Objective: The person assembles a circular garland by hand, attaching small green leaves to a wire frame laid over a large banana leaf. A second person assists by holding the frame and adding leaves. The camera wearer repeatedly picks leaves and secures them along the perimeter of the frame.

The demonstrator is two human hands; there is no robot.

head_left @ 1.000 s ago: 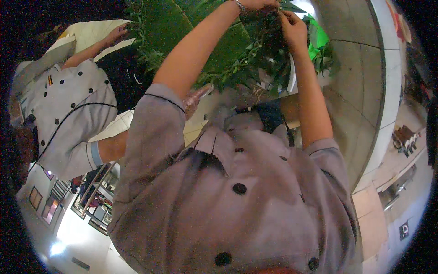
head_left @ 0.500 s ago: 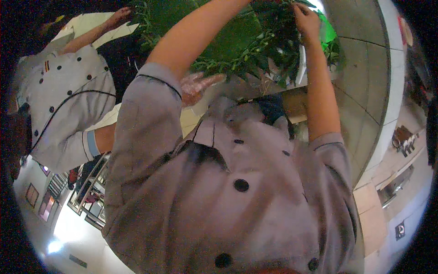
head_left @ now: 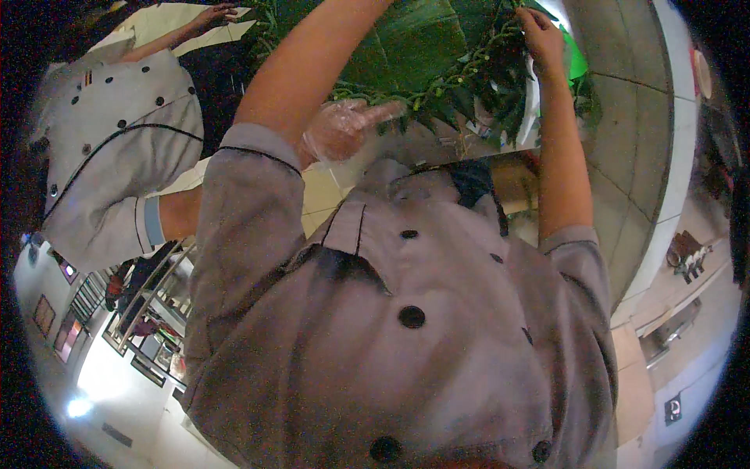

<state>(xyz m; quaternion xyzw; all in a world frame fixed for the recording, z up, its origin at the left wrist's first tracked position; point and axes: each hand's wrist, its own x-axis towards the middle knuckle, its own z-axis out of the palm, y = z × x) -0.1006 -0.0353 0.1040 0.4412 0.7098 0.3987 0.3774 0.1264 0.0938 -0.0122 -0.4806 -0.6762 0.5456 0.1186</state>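
Observation:
A broad sheet of green banana leaf [head_left: 414, 47] lies at the top of the view, edged by a leafy green garland [head_left: 437, 98]. My right hand [head_left: 541, 37] is at the right part of this edging, its fingers closed in a pinch on the garland; the fingertips are partly hidden by the leaves. My left forearm [head_left: 308, 59] crosses the leaf's left side and leaves the frame at the top, so my left hand is out of sight. Below the garland, a co-worker's hand in a clear plastic glove [head_left: 344, 129] points a finger at its lower edge.
A co-worker in a grey buttoned jacket [head_left: 117, 133] stands close on my left, the other hand [head_left: 212, 17] near the leaf's far left. A bright green piece [head_left: 575, 59] shows beside my right wrist. A tiled counter [head_left: 625, 109] curves along the right.
The co-worker's gloved hand has risen to the garland, from spread fingers to one finger pointing. My view has shifted slightly; my right hand stays at the garland's edge.

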